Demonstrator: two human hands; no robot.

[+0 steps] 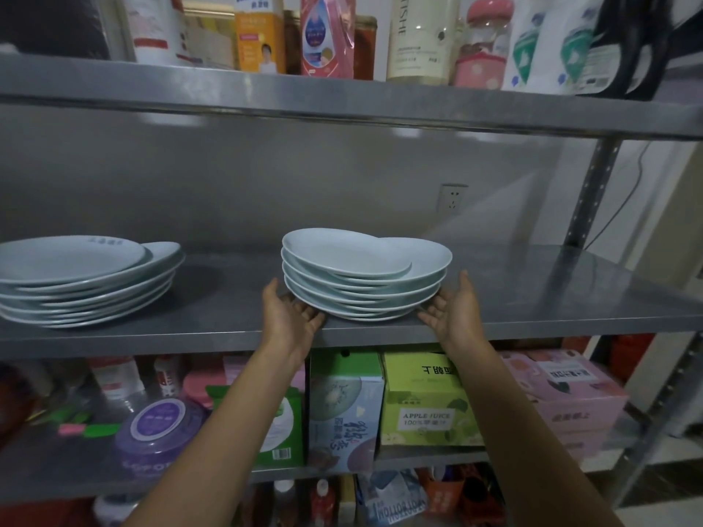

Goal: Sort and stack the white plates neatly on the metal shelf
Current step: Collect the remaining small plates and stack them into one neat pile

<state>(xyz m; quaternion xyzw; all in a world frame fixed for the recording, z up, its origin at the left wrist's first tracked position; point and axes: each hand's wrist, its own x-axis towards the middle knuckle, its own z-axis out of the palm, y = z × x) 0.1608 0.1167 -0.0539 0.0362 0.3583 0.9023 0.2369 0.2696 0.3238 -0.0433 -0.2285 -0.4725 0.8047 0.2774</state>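
Cupping the middle stack of white plates (365, 277) from both sides, the left hand (291, 317) and right hand (452, 311) each have a spread grip, palms facing in and fingers reaching under the lowest rim. That uneven stack sits near the front edge of the metal shelf (532, 298). A second, wider plate pile (83, 279) rests well apart at the shelf's left end. Drink cartons (422, 401) fill the level below.

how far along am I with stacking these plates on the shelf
Done: the plates sit in two piles on the metal shelf. In hand: your left hand and right hand flank the middle stack, fingers at its base. Left: its top plates sit offset, and the left stack is fanned unevenly, so both need squaring.
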